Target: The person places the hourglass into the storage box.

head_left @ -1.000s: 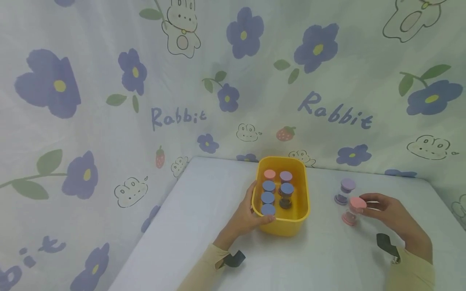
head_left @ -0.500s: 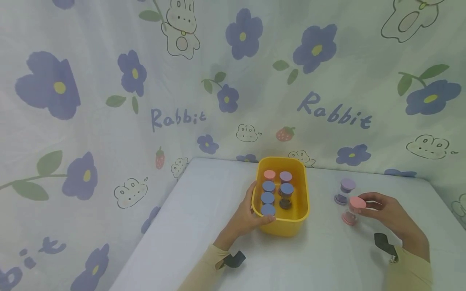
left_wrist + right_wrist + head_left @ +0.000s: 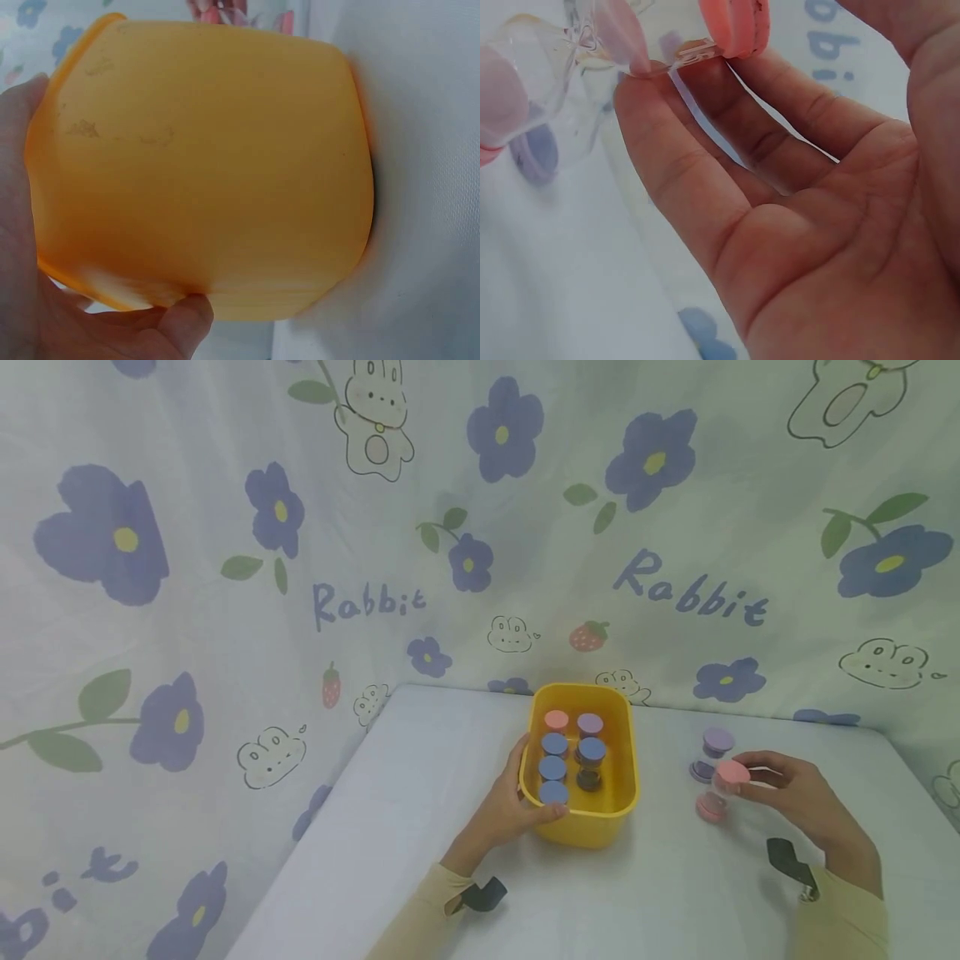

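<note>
My left hand point(image 3: 504, 802) grips the yellow bin point(image 3: 581, 831) by its near left corner, thumb over the front rim and fingers along the left wall. In the left wrist view, fingertips point(image 3: 189, 319) press against the bin's outer side. My right hand point(image 3: 798, 797) pinches a pink-capped hourglass point(image 3: 720, 792) near its top, between thumb and fingers. Clear glass and a pink end cap point(image 3: 739, 26) show above the fingers in the right wrist view. Just behind it stands a purple-capped hourglass point(image 3: 712, 752), partly overlapped by the pink one in the head view.
Inside the bin stand several blue-capped hourglasses point(image 3: 553, 768), a pink-capped one point(image 3: 556, 720) and a purple-capped one point(image 3: 589, 724) at the back. The white table point(image 3: 660, 893) ends at a patterned curtain point(image 3: 540, 527) behind. A dark strap point(image 3: 483, 895) hangs from the left wrist.
My right hand has shifted slightly left and up with the pink-capped hourglass. The left hand and bin have stayed in place.
</note>
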A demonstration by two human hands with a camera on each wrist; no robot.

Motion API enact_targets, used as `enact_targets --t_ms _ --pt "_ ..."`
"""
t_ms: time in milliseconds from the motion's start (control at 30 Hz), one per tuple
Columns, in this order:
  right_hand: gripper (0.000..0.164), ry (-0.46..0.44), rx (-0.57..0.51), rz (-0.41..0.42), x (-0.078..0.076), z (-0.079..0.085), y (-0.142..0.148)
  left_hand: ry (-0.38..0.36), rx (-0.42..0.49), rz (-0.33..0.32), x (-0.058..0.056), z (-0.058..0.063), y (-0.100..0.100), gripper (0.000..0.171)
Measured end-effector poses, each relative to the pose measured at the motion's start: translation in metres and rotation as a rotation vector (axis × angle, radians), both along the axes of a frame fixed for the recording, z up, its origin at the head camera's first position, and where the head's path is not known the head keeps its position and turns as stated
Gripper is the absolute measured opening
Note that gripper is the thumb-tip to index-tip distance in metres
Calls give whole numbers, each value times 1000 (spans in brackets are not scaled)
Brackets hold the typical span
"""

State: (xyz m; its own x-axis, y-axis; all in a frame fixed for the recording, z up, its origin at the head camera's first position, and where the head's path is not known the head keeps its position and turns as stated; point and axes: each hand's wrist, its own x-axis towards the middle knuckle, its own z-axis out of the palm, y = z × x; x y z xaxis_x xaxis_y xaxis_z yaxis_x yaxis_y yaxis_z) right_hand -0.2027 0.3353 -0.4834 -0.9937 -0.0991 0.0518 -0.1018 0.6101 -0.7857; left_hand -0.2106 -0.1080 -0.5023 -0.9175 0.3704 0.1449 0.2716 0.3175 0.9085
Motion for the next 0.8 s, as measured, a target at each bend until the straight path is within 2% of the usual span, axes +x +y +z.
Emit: enact_targets --t_ms 133,333,800 --pt "60 48 -26 30 2 7 -5 12 4 -7 -1 -1 0 119" --pt "63 54 3 19 4 16 -15 7 16 -13 0 0 1 120" --pt "58 96 5 41 6 39 -40 3 18 -15 1 1 0 118"
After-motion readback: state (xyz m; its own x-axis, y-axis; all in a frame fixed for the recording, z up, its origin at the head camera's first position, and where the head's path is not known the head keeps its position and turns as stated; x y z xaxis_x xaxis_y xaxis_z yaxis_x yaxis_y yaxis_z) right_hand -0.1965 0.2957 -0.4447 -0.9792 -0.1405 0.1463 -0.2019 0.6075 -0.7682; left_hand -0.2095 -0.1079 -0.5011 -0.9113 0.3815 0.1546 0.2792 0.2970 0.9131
